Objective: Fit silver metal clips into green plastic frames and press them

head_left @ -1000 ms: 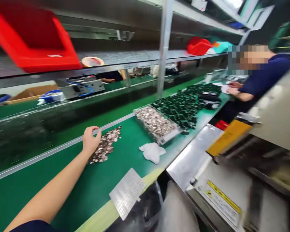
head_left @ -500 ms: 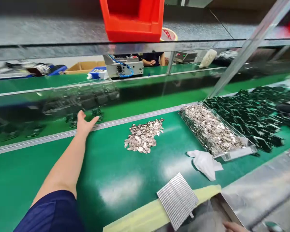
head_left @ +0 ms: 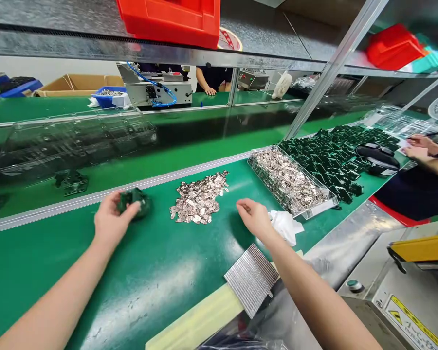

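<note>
My left hand [head_left: 113, 214] grips a dark green moulded part [head_left: 134, 201] between thumb and fingers, just above the green work surface. The part is a little blurred. To its right lies a loose pile of small shiny metal pieces [head_left: 199, 197]. Right of that pile hovers my right hand [head_left: 253, 216], fingers drawn together; whatever is between them, if anything, is hidden. Beside this hand sits a crumpled white cloth or tissue [head_left: 286, 226]. A clear tray [head_left: 312, 212] full of similar metal pieces stands behind it. Closer to me rests a block of thin silvery bars [head_left: 251, 277].
Many dark green parts [head_left: 332, 155] cover the surface at right. A co-worker's hands [head_left: 419, 148] are beyond them. On the far belt lie another green part [head_left: 73, 182] and clear plastic trays [head_left: 76, 138]. A metal post [head_left: 336, 68] and red bins [head_left: 171, 19] stand overhead.
My left hand has come back from the belt edge toward me, now with a green part in it. My right hand has risen from the lower right to beside the metal pile.
</note>
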Available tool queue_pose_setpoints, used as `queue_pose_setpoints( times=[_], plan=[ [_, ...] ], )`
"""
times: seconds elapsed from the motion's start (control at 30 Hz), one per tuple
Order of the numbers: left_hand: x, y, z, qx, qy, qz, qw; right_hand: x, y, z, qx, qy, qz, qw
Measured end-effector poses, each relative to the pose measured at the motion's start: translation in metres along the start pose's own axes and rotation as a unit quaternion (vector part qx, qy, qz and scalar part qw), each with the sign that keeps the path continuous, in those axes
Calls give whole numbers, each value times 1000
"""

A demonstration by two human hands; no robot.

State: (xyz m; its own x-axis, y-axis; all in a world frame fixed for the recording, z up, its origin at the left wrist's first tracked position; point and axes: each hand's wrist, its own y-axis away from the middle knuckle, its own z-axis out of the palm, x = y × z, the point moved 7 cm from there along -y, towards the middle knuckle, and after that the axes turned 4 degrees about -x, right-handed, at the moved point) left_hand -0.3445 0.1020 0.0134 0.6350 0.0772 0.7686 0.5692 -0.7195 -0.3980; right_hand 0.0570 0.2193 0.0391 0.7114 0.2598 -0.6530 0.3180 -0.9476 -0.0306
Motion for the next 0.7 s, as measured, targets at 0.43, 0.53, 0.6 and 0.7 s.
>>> queue_pose_setpoints(
  times=[0.43, 0.53, 0.6, 0.7],
  plan=[
    [66, 128, 18, -353, -51, 24, 934, -1, -69, 36, 9, -48, 68, 996],
    [63, 126, 20, -383, -77, 29, 920, 10, -61, 26, 10, -149, 61, 987],
    [59, 126, 19, -378, -79, 11, 922, 15, -47, 14, 17, -225, 58, 972],
    [63, 126, 16, -333, -54, 4, 941, 24, -5, -15, 41, -324, 53, 944]
  ],
)
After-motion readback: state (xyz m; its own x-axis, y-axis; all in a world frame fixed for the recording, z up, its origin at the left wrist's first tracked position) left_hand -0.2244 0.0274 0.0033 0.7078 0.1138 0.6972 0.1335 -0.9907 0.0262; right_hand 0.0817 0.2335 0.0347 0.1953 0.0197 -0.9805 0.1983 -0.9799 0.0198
